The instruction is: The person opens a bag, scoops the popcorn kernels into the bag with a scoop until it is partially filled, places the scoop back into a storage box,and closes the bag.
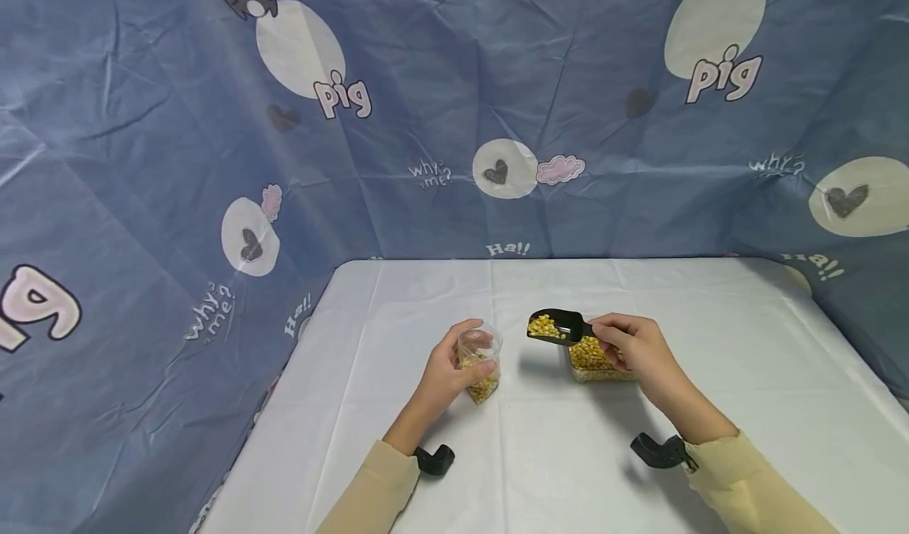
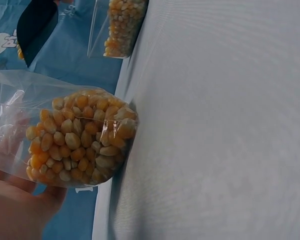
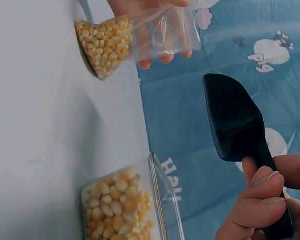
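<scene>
My left hand (image 1: 454,367) grips a clear plastic bag (image 2: 85,140) partly filled with yellow corn kernels. The bag stands on the table with its mouth held up, and the thumb and fingers curl round its upper part. My right hand (image 1: 635,349) pinches the handle of a black scoop (image 3: 235,117), which carries a heap of corn kernels (image 1: 544,326) in the head view. The scoop hangs in the air to the right of the bag, apart from it. Below the right hand sits a clear rectangular container (image 1: 604,375) of corn kernels, partly hidden by the scoop and hand.
A white cloth covers the table (image 1: 398,321). Blue printed fabric (image 1: 426,84) rises behind the table and along its sides. A black wrist mount (image 1: 435,461) sits at the left wrist, and another black mount (image 1: 659,450) at the right.
</scene>
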A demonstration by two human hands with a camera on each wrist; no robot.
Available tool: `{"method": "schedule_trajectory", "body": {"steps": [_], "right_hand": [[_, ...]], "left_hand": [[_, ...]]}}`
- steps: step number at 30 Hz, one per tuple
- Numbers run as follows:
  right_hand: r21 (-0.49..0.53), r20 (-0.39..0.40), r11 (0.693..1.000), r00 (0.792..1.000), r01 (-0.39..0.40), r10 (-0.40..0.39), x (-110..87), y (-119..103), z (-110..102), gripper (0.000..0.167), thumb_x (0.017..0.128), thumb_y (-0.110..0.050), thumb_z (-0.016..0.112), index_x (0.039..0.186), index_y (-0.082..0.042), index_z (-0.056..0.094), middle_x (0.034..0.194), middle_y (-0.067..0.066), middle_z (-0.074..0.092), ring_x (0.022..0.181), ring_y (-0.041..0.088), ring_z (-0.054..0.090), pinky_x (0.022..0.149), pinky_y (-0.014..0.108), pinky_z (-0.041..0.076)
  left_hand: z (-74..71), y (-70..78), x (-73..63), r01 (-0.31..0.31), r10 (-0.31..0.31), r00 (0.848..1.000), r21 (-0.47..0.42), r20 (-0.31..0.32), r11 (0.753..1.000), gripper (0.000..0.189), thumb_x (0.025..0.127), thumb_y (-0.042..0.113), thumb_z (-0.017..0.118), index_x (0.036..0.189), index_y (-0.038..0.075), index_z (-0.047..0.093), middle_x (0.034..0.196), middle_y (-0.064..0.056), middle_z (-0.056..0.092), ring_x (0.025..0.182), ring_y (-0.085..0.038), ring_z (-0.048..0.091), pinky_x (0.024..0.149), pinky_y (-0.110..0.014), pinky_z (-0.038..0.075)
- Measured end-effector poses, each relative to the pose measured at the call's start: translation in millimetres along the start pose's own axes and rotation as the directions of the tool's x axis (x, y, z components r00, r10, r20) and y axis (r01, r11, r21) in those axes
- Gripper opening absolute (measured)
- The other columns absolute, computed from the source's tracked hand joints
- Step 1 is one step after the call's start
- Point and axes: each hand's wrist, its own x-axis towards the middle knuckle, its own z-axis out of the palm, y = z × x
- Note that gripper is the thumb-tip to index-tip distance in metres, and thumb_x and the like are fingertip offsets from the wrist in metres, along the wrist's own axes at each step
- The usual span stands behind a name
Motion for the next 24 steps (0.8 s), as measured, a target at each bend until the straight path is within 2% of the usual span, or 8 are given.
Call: {"method": "schedule_trajectory", "body": {"steps": [7, 11, 15, 19, 24], "right_hand": [[0.006, 0.016, 1.0, 1.0, 0.004, -0.004, 5.5, -3.6, 7.1, 0.025, 0.1, -0.02, 0.065, 0.11, 0.002, 0.071, 0.076, 0.014, 0.056, 0.055, 0.014, 0.042, 0.047, 0.034, 0.033], [-0.011, 0.023, 1.0, 1.0, 0.009, -0.009, 8.0, -6.3, 10.4, 0.024, 0.1, -0.02, 0.064, 0.11, 0.001, 0.071, 0.076, 0.016, 0.056, 0.056, 0.015, 0.043, 0.048, 0.034, 0.035], [-0.022, 0.033, 1.0, 0.999, 0.012, -0.011, 10.4, -8.8, 13.2, 0.024, 0.1, -0.021, 0.065, 0.11, 0.0, 0.072, 0.074, 0.011, 0.056, 0.056, 0.015, 0.044, 0.05, 0.032, 0.036], [-0.035, 0.046, 0.999, 0.999, 0.02, -0.018, 12.0, -12.3, 15.9, 0.022, 0.1, -0.02, 0.064, 0.108, -0.001, 0.072, 0.072, 0.008, 0.055, 0.057, 0.014, 0.044, 0.05, 0.031, 0.036], [-0.047, 0.07, 0.998, 0.997, 0.032, -0.029, 14.3, -17.5, 19.0, 0.022, 0.1, -0.02, 0.063, 0.107, -0.001, 0.072, 0.072, 0.009, 0.054, 0.057, 0.015, 0.044, 0.05, 0.031, 0.036]], "left_hand": [[-0.2, 0.8, 1.3, 0.007, -0.007, 1.0, 0.022, -0.003, 1.0, 0.066, 0.092, 0.009, 0.074, 0.149, 0.008, 0.042, 0.132, -0.019, 0.059, 0.122, -0.035, 0.058, 0.096, -0.032, 0.05], [-0.4, 0.3, 2.0, 0.011, -0.011, 1.0, 0.012, 0.006, 1.0, 0.067, 0.091, 0.008, 0.074, 0.15, 0.008, 0.042, 0.133, -0.021, 0.058, 0.123, -0.039, 0.056, 0.095, -0.032, 0.051], [-0.6, 0.4, 2.9, 0.019, -0.019, 1.0, 0.0, 0.021, 1.0, 0.07, 0.091, 0.005, 0.074, 0.151, 0.004, 0.038, 0.135, -0.024, 0.056, 0.124, -0.044, 0.054, 0.094, -0.03, 0.05], [-0.4, 0.6, 3.4, 0.021, -0.021, 0.999, 0.005, 0.032, 1.0, 0.072, 0.091, 0.004, 0.074, 0.152, 0.001, 0.036, 0.137, -0.026, 0.055, 0.126, -0.045, 0.052, 0.095, -0.029, 0.049], [-0.2, 1.0, 3.0, 0.016, -0.018, 0.999, 0.035, 0.034, 0.999, 0.071, 0.091, 0.006, 0.075, 0.152, 0.004, 0.037, 0.137, -0.022, 0.056, 0.126, -0.041, 0.053, 0.099, -0.033, 0.047]]}}
